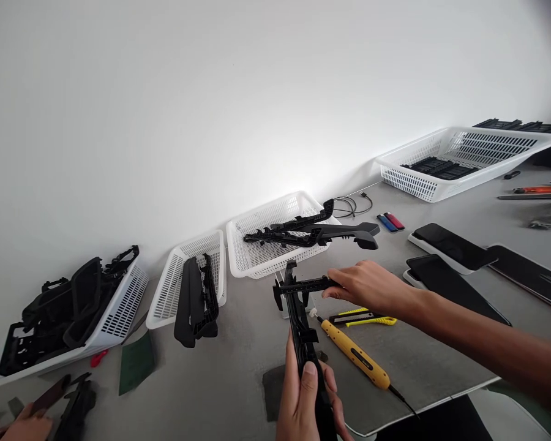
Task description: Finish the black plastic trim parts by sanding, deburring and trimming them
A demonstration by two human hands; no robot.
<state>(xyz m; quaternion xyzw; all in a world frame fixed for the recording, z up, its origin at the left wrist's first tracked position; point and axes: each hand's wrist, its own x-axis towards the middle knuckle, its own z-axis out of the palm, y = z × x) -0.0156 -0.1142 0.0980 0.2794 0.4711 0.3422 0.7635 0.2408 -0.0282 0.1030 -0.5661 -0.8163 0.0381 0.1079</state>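
Two hands share one long black plastic part (303, 324) held above the grey table (220, 392): the left hand (305, 398) is wrapped tight around its near end, the right hand (367, 286) pinches the crosspiece at its far end. Keeping the left grip firm seems wise, so the part does not twist, with fingers clear of the yellow tool (353, 354) below.

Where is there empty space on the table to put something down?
Bare grey table lies between the small white basket and the left hand. Another patch sits behind the lighters, before the big basket. It is crowded around the yellow tools and phones.
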